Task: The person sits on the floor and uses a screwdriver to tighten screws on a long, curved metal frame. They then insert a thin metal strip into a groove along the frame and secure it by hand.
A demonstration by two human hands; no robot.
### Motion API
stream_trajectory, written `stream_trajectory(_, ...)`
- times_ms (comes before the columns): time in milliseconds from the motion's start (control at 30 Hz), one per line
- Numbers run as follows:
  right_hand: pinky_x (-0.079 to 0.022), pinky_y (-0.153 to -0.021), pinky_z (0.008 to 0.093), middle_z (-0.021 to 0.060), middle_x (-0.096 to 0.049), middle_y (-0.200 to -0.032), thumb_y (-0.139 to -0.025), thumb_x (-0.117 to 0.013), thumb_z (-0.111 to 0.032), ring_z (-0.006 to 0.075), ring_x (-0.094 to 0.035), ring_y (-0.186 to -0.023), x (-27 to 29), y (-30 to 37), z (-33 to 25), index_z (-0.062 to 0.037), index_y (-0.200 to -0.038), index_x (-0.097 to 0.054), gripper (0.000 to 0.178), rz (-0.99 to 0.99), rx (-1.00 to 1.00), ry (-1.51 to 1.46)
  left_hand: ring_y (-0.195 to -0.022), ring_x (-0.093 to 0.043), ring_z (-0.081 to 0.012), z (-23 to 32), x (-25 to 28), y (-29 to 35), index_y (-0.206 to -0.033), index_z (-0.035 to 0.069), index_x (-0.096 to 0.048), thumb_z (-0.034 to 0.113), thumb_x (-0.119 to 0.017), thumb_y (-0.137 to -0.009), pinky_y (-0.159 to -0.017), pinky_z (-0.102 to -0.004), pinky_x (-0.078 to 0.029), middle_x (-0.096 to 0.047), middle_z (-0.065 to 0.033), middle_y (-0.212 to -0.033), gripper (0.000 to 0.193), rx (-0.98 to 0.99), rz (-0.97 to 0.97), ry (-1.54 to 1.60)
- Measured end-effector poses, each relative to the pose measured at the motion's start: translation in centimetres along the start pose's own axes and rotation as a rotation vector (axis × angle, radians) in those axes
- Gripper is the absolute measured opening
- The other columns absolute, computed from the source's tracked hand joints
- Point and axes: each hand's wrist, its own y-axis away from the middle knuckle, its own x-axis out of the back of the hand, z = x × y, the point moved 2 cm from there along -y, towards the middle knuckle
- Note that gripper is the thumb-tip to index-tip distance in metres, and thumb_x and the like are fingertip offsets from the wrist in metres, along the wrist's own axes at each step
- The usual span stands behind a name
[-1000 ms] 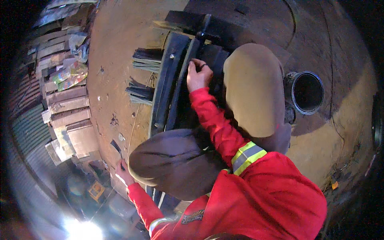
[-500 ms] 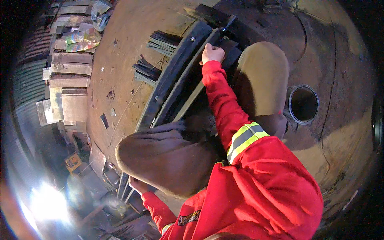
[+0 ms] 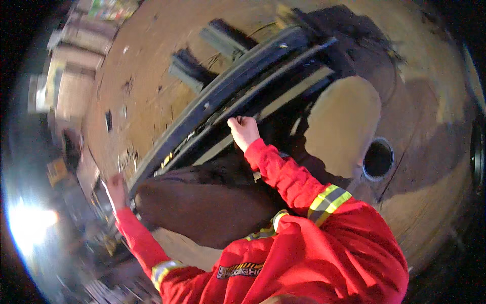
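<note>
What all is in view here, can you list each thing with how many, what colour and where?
long dark curved metal bars: several, black, stacked diagonally across the middle
dark slat bundles: two, grey-black, on the floor beyond the bars
round dark hole: one, black, in the floor at right
dusty brown floor: one, tan
shelves: blurred, far left
brown trousers: knees, centre
red jacket sleeves: two, reflective bands
right hand: grip closed on a bar
left hand: at the bars' lower end, grip unclear
</note>
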Motion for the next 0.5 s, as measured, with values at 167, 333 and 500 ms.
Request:
stream_trajectory(167,-0.055,-0.065,0.0339,0.007,-0.059,-0.088,-0.082,-0.06,0.0,0.0178,-0.06,-0.071,-3.2,3.6,3.1,0.0014,-0.101,-0.056,0.02,-0.167,-0.312,-0.511,-0.061,-0.052,-0.0077,7.6,-3.5,-5.8,-0.102,0.001,-0.062,0.012,-0.059,-0.088,-0.055,-0.0233,-0.042,-0.06,-0.0016,-0.074,0.018,0.028,-0.475,0.033)
stream_trajectory(333,-0.057,-0.068,0.0353,0.0073,-0.059,-0.088,-0.08,-0.057,0.004,0.0176,-0.06,-0.074,-4.4,2.2,2.0,0.0016,-0.1,-0.057,0.021,-0.067,-0.324,-0.639,-0.061,-0.054,-0.0107,16.7,-7.8,-6.6,-0.109,0.003,-0.062,0.015,-0.062,-0.087,-0.056,-0.0284,-0.044,-0.059,-0.0048,-0.069,0.026,-0.132,-0.679,0.039)
stream_trajectory(500,-0.049,-0.08,0.0463,0.0159,-0.062,-0.097,-0.07,-0.068,-0.008,0.032,-0.058,-0.095,0.3,3.7,-4.0,-0.0021,-0.091,-0.065,0.022,-0.194,0.622,0.803,-0.058,-0.054,-0.0193,19.1,-11.2,-6.5,-0.109,0.006,-0.063,0.021,-0.065,-0.085,-0.057,-0.0331,-0.044,-0.059,-0.0125,-0.069,0.029,-0.407,-0.558,-0.016)
